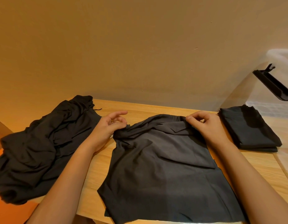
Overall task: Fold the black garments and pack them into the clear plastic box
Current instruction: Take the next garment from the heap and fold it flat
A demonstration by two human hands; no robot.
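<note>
Black cloth fills the middle of my view: a black garment (164, 159) lies spread on the pale wooden desk (95, 167). Its top edge is bunched between the two hands, and the rest runs flat from the fingers back to the near edge of the desk.

The right hand (206, 125) sits at the upper right corner of the cloth. Its fingers (191, 118) are curled, with the thumb pressed onto the gathered edge, so it grips the garment there.

The left hand (107, 126) is at the upper left corner, with its outer edge against the ruffled cloth. The index finger is stretched forward and the other fingers (122, 121) curl in to meet the thumb. From here I cannot tell whether any fabric is pinched in them.

Just outside the left fingers, a loose heap (35, 151) of more black garments lies crumpled, spilling over the left side of the desk. Just outside the right fingers, a folded stack (249, 131) of black garments lies flat and squared on the desk.

Beyond that stack, further out from the right fingers, stands the clear plastic box (269, 107), with a black latch (272, 84) hanging open on its side. I cannot see into the box. Past both sets of fingertips a plain tan wall (140, 46) rises behind the desk.
</note>
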